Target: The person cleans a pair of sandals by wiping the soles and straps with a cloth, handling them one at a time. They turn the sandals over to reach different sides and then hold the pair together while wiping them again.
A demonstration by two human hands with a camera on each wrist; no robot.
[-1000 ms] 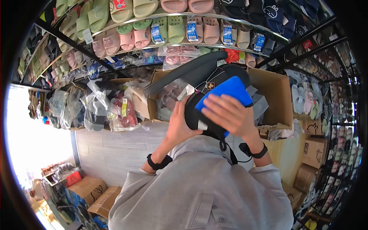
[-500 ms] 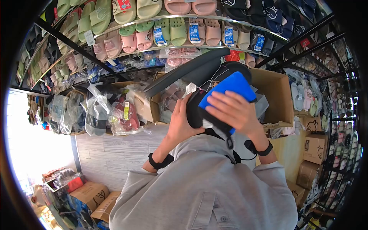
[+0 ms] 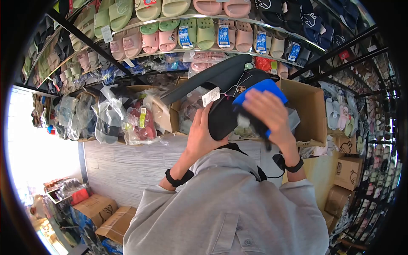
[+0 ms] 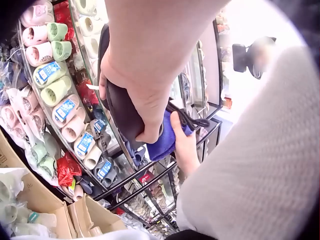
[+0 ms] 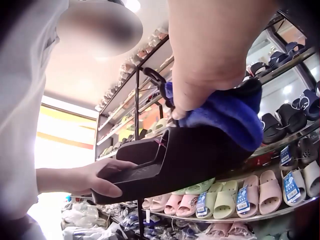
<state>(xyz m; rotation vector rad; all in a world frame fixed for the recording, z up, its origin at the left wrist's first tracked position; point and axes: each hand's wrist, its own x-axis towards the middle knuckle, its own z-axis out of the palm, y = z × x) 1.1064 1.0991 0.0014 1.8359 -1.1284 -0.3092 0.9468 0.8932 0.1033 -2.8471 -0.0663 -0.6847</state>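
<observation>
In the head view, my left hand (image 3: 199,135) grips the heel end of a black slide slipper (image 3: 222,121), thumb and fingers on opposite sides. Its mate, another black slipper (image 3: 208,80), lies beyond it, joined by a thin white string, and a white paper tag (image 3: 211,96) hangs near the left fingertips. My right hand (image 3: 270,112), blurred, holds a blue plush cloth (image 3: 268,86) with a black side and a black loop. From the right wrist, the blue cloth (image 5: 225,117) lies over the slipper's strap (image 5: 205,150), the right thumb hooked at its edge.
Behind the slippers stands an open cardboard box (image 3: 304,112) of bagged footwear. Bagged red slippers (image 3: 140,123) lie left of it. Curved shelves of pastel slippers (image 3: 206,34) rise ahead, and closed cartons (image 3: 347,172) stack at the right.
My right hand and the blue cloth have shifted right across the slipper, baring more of its footbed. The left hand keeps its grip, and the white tag has swung to show more of its face.
</observation>
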